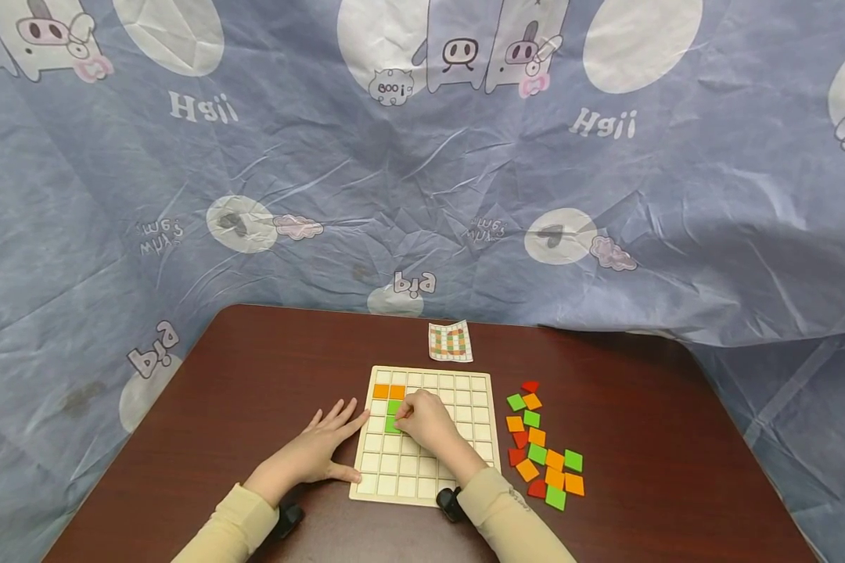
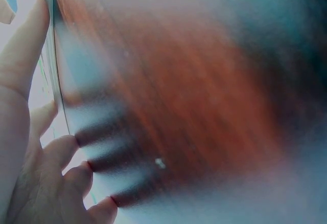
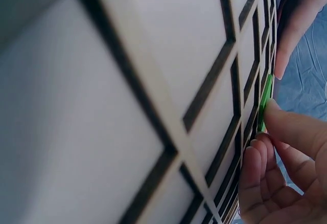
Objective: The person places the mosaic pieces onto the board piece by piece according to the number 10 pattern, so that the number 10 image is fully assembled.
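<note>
A pale grid board (image 1: 389, 485) lies on the table with two orange tiles (image 1: 381, 391) side by side in its upper left cells. Below the second of these, two green tiles (image 1: 393, 407) sit one under the other. My right hand (image 1: 429, 422) is over the board, its thumb and curled fingers at the lower green tile (image 1: 390, 424); the right wrist view shows the thumb on a thin green tile (image 3: 264, 101). Fingers spread, my left hand (image 1: 317, 450) rests beside the board, with thumb and index finger at its left edge. The pinching fingertips partly hide the lower tile.
Right of the board, several loose green, orange and red tiles (image 1: 537, 453) lie scattered on the dark brown table (image 1: 641, 422). A small printed pattern card (image 1: 450, 342) lies behind the board. A blue-grey printed cloth (image 1: 422, 172) hangs behind the table.
</note>
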### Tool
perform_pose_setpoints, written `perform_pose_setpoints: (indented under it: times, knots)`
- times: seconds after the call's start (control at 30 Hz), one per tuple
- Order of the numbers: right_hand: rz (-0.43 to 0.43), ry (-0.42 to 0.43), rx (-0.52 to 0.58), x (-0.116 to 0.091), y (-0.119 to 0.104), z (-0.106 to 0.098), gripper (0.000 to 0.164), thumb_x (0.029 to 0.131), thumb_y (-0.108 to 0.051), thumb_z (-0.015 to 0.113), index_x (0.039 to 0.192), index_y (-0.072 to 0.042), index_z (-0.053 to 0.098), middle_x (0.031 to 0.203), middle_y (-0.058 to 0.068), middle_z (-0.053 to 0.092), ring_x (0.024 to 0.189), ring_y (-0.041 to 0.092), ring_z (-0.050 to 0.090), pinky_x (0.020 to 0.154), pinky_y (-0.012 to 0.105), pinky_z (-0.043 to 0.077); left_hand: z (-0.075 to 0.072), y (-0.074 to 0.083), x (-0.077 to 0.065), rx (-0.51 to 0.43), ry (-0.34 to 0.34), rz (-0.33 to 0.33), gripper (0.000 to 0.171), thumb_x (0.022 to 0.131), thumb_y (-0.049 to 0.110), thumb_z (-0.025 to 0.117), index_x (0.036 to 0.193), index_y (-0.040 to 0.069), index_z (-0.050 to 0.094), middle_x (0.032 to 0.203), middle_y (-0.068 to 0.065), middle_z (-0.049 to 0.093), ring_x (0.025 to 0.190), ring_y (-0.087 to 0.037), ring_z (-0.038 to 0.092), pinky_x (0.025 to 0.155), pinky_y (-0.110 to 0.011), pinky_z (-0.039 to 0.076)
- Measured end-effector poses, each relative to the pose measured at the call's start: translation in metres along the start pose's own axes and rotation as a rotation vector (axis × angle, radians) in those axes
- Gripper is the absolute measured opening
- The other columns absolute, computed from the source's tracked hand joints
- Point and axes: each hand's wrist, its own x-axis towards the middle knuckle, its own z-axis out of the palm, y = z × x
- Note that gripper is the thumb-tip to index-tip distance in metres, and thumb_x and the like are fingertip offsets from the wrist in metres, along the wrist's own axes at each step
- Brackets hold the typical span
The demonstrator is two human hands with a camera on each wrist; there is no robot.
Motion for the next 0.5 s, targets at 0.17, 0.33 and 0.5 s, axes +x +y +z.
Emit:
perform_pose_setpoints:
  times: [0.17, 0.33, 0.5]
  knots:
    - [0.013, -0.012, 0.015, -0.002, 0.0, -0.002, 0.01, 0.08, -0.005, 0.079, 0.076, -0.008, 0.071, 0.077, 0.001, 0.057, 0.068, 0.009, 0.048, 0.061, 0.02, 0.043, 0.0, 0.0, 0.001, 0.002, -0.002, 0.004, 0.101, 0.077, 0.054, 0.074, 0.157, 0.012, 0.029, 0.162, -0.024, 0.017, 0.15, -0.046, 0.012, 0.115, -0.069, 0.013]
    - [0.061, -0.062, 0.126, -0.004, 0.002, -0.007, 0.005, 0.084, -0.009, 0.077, 0.085, -0.007, 0.073, 0.082, 0.002, 0.062, 0.069, 0.01, 0.053, 0.062, 0.022, 0.046, 0.001, -0.001, 0.001, -0.005, -0.008, 0.003, 0.101, 0.077, 0.054, 0.074, 0.157, 0.013, 0.028, 0.162, -0.024, 0.016, 0.15, -0.046, 0.012, 0.115, -0.069, 0.013]
    - [0.114, -0.082, 0.255, -0.01, 0.008, -0.02, 0.013, 0.087, -0.013, 0.074, 0.097, -0.004, 0.073, 0.084, 0.003, 0.068, 0.072, 0.011, 0.06, 0.065, 0.026, 0.05, 0.002, 0.0, 0.001, -0.004, -0.011, 0.001, 0.1, 0.078, 0.055, 0.074, 0.157, 0.014, 0.028, 0.163, -0.023, 0.015, 0.15, -0.046, 0.011, 0.115, -0.069, 0.012]
